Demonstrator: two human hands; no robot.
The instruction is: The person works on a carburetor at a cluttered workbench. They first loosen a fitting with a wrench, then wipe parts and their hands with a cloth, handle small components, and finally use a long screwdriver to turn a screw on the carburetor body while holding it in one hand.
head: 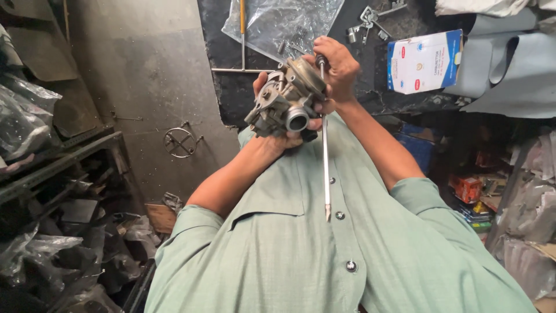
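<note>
Left hand (272, 124) cradles carburetor (286, 98); right hand (339, 66) grips screwdriver (325, 156) pointing chestward.

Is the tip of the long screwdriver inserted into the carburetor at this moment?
No, the screwdriver tip points free toward the green shirt, while the right hand grips its handle beside the carburetor.

We hold the carburettor (288, 101) between our left hand (277, 124), beneath it, and our right hand (336, 66), whose screwdriver (325, 156) points toward our chest. Beyond lie a plastic bag (278, 23), keys (370, 20) and, further right, a box (424, 61).
</note>
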